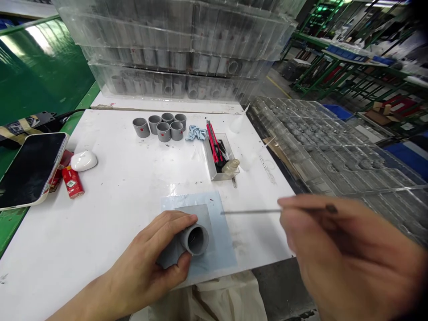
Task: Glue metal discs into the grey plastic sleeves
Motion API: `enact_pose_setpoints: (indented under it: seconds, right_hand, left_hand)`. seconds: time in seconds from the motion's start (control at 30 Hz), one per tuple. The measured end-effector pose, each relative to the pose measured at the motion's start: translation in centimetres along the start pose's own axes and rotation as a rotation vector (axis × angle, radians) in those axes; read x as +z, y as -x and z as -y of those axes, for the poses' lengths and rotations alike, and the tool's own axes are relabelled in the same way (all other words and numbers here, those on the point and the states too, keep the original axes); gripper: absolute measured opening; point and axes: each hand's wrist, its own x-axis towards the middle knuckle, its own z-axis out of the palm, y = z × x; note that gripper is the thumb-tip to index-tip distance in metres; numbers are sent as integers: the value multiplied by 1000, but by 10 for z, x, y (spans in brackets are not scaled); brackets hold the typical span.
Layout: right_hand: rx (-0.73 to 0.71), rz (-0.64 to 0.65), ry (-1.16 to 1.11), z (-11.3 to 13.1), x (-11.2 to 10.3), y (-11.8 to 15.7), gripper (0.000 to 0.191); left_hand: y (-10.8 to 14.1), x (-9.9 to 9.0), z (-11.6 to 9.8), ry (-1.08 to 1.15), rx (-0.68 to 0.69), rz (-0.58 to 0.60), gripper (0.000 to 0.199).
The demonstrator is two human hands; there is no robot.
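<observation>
My left hand (155, 254) is wrapped round a grey cylinder (196, 239), whose open end faces up toward the camera and to the right. Under it lie a grey sheet and a light blue cloth (224, 240) at the table's front edge. My right hand (327, 245), blurred, pinches a thin dark rod (250, 211). The rod points left, its tip above the cloth's right part and apart from the cylinder. Several grey rings (163, 132), some with red marks, stand upright farther back.
A clear box (211, 167) holds a red cutter (216, 145) and a small bottle. Crumpled blue cloth (196, 133) lies beside it. Left are a phone (31, 167), white case (84, 160) and red lighter (72, 182). Stacked clear trays (143, 84) stand behind; more trays (321, 138) lie right.
</observation>
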Motion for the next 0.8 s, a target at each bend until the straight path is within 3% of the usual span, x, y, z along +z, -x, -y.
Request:
enact_pose_setpoints:
  seconds: [0.1, 0.27, 0.47, 0.57, 0.7, 0.8]
  right_hand:
    - [-13, -183, 2, -24, 11, -26, 5]
    - [-24, -164, 22, -48, 33, -60, 13]
    - [40, 146, 56, -56, 45, -61, 18]
    - [73, 162, 43, -55, 41, -48, 23]
    - [109, 167, 27, -49, 30, -23, 30]
    - [135, 268, 64, -51, 26, -10, 33]
  left_hand:
    - [-2, -6, -6, -110, -78, -10, 58]
    - [-9, -27, -17, -378, -49, 24, 68]
    - [-6, -35, -24, -677, 38, 130, 80]
    - [-7, -29, -27, -753, 44, 142, 88]
    - [-3, -29, -28, -739, 24, 156, 53]
    - [18, -50, -20, -653, -56, 35, 35]
